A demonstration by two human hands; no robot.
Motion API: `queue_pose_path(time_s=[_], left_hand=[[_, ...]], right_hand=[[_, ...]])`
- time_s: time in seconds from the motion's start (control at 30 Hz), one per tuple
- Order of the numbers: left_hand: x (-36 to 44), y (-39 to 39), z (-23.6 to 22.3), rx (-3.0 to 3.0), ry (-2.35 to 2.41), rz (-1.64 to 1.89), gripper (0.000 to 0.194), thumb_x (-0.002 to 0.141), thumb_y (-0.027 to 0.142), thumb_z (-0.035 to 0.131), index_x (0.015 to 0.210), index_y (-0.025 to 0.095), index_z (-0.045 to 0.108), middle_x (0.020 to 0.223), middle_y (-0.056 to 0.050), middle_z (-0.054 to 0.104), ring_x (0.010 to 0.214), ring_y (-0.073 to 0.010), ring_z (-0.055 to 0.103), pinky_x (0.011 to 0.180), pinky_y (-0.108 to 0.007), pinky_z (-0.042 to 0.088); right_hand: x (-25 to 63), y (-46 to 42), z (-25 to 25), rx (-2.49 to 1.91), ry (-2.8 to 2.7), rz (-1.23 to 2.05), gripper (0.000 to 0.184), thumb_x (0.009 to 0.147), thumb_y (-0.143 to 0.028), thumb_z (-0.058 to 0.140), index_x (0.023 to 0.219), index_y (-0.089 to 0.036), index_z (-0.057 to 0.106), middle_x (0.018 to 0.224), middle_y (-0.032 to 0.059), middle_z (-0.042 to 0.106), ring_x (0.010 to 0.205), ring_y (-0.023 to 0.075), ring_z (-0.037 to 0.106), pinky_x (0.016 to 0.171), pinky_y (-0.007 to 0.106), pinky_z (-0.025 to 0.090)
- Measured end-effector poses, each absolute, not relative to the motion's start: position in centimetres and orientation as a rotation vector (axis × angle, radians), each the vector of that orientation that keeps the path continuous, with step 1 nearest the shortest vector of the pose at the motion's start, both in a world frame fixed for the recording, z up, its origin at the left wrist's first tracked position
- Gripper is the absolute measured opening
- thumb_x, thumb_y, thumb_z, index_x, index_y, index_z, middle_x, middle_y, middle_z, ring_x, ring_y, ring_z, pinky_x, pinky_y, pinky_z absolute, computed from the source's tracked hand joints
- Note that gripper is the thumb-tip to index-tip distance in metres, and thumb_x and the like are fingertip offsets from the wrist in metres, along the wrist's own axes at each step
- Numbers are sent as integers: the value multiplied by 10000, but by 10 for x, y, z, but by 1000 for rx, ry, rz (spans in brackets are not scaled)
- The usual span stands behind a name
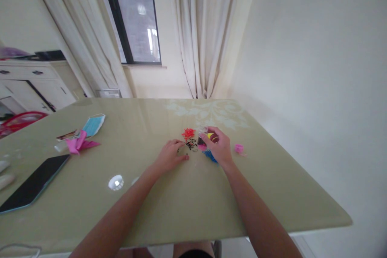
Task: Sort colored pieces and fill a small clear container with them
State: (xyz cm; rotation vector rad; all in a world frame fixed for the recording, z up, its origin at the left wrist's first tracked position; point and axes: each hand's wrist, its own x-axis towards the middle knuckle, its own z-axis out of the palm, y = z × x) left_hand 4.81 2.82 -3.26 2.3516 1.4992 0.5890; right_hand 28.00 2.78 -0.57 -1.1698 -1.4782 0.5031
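My right hand is closed around a small clear jar, which has something dark and pink in its lower part. To the left of the jar lies a scattered pile of small black loops, perhaps rubber bands. My left hand rests on the table beside them with its fingers apart. A heap of red pieces sits just behind the black ones. Under my right hand a blue pile shows, and something yellow is partly hidden behind the fingers.
A pink bundle lies to the right on the table. Farther left are a round clear lid-like piece, a black tablet-like device, folded pink paper and a blue face mask. A wall stands at the right.
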Motion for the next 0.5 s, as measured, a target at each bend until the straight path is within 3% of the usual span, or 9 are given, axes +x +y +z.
queue_pose_path(time_s=[0.13, 0.33, 0.5], left_hand=[[66, 25, -41, 2455, 1494, 697, 543, 935, 451, 696, 1410, 202, 613, 1438, -119, 624, 1302, -305, 577, 1140, -475, 442], [73, 23, -34, 2497, 1479, 615, 251, 980, 383, 634, 1106, 186, 728, 1143, -100, 717, 1122, -280, 644, 1005, -427, 510], [61, 20, -25, 2418, 1488, 550, 234, 962, 408, 655, 1004, 191, 733, 1033, -87, 732, 1007, -262, 680, 893, -377, 529]], right_hand=[[279, 26, -4, -1167, -1483, 503, 363, 851, -479, 759, 1082, -199, 751, 979, 79, 774, 665, 162, 621, 600, 294, 518], [281, 28, -6, -1169, -1476, 499, 373, 859, -496, 756, 1091, -204, 748, 989, 78, 773, 666, 161, 623, 596, 295, 514], [281, 29, -5, -1157, -1458, 514, 351, 854, -481, 763, 1064, -200, 751, 972, 73, 773, 656, 157, 614, 595, 293, 512]])
